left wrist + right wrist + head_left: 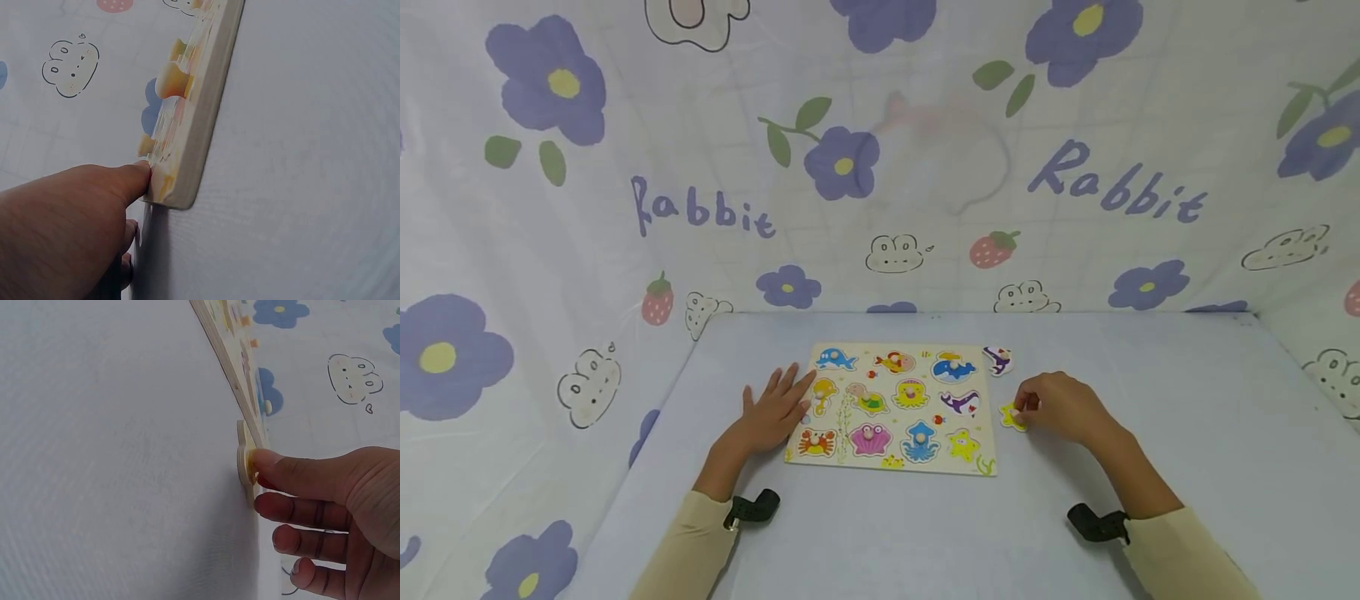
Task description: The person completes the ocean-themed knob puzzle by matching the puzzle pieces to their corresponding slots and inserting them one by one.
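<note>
A wooden knob puzzle board (850, 461) with sea animal pieces lies flat on the table. My left hand (772, 417) rests at its left edge, fingers stretched along the side; in the left wrist view the thumb (134, 178) touches the board's corner. To the right of the board, my right hand (1063, 408) pinches a yellow starfish puzzle piece (1009, 417) between thumb and finger. In the right wrist view the starfish piece (242, 459) stands beside the board's edge, partly hidden by fingertips. A starfish picture (963, 446) without a knob shows at the board's lower right.
A purple-and-white whale piece (998, 360) lies off the board's upper right corner. A matching whale picture (961, 403) shows on the board. Behind the pale table (925, 533) hangs a flowered cloth (940, 283), which also runs along the left side.
</note>
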Tool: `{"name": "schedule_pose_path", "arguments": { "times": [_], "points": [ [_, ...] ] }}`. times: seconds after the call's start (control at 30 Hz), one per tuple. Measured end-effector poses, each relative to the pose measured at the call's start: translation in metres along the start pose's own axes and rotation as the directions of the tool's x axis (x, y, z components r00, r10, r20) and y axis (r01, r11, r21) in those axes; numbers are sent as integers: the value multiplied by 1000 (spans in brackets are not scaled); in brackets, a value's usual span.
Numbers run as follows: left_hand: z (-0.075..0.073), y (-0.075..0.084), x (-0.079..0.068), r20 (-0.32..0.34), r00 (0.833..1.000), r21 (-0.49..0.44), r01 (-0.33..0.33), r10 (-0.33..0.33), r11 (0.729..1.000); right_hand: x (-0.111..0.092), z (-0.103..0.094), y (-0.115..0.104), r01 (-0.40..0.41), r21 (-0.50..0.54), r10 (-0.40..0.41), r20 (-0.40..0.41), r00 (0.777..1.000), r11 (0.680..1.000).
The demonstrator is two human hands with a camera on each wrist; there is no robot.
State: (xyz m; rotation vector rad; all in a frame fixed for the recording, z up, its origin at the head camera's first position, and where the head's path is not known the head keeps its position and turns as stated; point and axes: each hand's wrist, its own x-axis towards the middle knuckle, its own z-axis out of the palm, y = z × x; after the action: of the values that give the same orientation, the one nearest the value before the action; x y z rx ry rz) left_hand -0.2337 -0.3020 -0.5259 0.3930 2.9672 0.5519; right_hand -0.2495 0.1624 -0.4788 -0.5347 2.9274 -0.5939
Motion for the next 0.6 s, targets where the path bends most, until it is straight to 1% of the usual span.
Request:
{"name": "schedule_pose_path", "arguments": {
  "times": [0.17,0.3,0.47,0.6],
  "points": [
    [-1,1,-2,-8,1000,-3,-7,7,1000,1,3,1,18,-4,-18,-7,1000,1000],
    [-2,1,-3,-2,1000,-2,-6,6,1000,-1,3,1,45,-12,-45,-13,999,999],
    [-2,2,-2,-2,1000,-4,-6,6,1000,-3,0,-1,73,-34,-74,-26,997,997],
    [1,2,-1,-5,1000,-4,-4,4,1000,-5,-5,-5,92,-23,-93,-31,995,995]
  ]
}}
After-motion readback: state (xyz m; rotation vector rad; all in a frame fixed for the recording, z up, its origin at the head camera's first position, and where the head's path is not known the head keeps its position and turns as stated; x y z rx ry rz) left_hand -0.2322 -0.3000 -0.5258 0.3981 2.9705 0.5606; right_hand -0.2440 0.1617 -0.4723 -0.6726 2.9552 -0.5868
